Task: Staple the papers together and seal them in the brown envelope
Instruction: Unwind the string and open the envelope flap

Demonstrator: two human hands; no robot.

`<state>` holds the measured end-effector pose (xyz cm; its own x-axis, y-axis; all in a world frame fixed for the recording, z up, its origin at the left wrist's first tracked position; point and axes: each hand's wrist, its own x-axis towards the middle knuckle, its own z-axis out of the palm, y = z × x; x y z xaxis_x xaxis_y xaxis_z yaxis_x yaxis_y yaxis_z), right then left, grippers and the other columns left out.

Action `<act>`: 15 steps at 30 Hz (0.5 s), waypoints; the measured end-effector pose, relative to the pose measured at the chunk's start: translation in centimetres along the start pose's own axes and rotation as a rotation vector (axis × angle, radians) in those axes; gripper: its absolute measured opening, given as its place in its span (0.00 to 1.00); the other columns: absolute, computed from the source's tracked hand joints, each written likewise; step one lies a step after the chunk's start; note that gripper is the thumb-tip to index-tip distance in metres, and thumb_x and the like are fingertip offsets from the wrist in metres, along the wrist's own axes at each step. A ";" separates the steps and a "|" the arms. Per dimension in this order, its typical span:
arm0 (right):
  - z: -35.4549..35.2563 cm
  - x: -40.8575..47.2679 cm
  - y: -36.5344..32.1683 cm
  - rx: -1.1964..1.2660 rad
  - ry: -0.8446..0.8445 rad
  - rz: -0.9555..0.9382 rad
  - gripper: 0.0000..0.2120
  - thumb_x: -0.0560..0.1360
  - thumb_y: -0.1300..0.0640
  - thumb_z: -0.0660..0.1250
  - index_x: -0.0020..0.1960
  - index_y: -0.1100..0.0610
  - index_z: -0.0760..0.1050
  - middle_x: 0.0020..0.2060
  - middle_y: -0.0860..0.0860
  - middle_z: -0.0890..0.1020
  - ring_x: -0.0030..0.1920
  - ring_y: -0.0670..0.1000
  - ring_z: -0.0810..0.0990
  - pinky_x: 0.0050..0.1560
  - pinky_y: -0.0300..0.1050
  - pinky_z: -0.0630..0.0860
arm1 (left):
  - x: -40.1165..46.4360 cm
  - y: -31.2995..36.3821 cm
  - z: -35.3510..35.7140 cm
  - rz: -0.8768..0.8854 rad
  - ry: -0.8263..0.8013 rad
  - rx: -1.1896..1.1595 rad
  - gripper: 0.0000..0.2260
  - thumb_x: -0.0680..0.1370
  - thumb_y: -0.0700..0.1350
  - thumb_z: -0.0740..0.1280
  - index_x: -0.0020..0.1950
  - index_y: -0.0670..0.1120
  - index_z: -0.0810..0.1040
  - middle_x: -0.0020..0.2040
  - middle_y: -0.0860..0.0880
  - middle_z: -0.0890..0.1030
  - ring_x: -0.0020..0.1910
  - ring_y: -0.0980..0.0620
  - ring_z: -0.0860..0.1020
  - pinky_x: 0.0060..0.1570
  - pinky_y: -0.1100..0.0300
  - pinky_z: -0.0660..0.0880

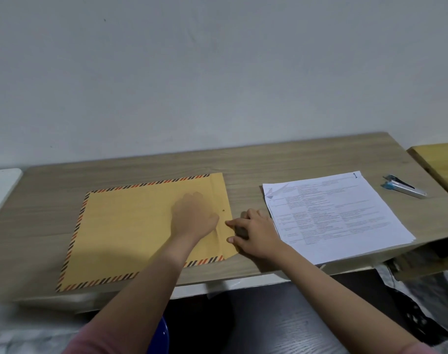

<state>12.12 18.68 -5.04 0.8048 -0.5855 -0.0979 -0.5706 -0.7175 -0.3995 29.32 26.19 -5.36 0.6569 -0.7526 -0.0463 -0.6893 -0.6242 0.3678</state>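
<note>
A large brown envelope (pixel 131 226) with a red and black striped border lies flat on the wooden desk (pixel 269 159). My left hand (pixel 195 215) rests palm down on its right part, near the flap. My right hand (pixel 253 232) touches the envelope's right edge, with thumb and fingertips at the flap. A stack of printed white papers (pixel 337 213) lies to the right, its top left corner folded over. Further right lies a blue and silver stapler (pixel 404 186), untouched.
A white surface (pixel 1 190) adjoins the desk on the left and a yellow wooden board (pixel 440 159) on the right. The wall stands right behind the desk. Dark bags lie on the floor at lower right (pixel 422 302).
</note>
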 end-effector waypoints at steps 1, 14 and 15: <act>0.1 0.0 0.2 0.009 0.003 -0.005 0.24 0.71 0.38 0.65 0.66 0.40 0.70 0.49 0.48 0.68 0.55 0.53 0.66 0.53 0.45 0.63 | -0.1 0.1 0.0 0.013 0.009 -0.025 0.27 0.70 0.58 0.66 0.65 0.50 0.67 0.60 0.48 0.73 0.59 0.44 0.70 0.59 0.48 0.72; 0.3 0.4 1.2 0.020 0.012 -0.048 0.24 0.71 0.38 0.65 0.65 0.41 0.71 0.52 0.51 0.72 0.56 0.54 0.67 0.58 0.48 0.66 | -0.8 0.3 -0.8 0.115 0.011 0.014 0.18 0.71 0.60 0.67 0.55 0.51 0.81 0.55 0.55 0.74 0.54 0.54 0.76 0.55 0.50 0.71; 0.2 0.4 1.3 0.011 0.016 -0.048 0.23 0.71 0.38 0.65 0.65 0.41 0.71 0.52 0.51 0.72 0.56 0.55 0.68 0.57 0.47 0.67 | -0.9 0.4 -0.8 0.118 0.000 0.005 0.22 0.69 0.62 0.69 0.56 0.50 0.80 0.56 0.55 0.73 0.53 0.54 0.76 0.54 0.51 0.73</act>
<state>11.75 17.63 -5.77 0.8287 -0.5561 -0.0639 -0.5291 -0.7409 -0.4138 28.75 26.78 -4.47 0.5707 -0.8211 -0.0033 -0.7636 -0.5322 0.3656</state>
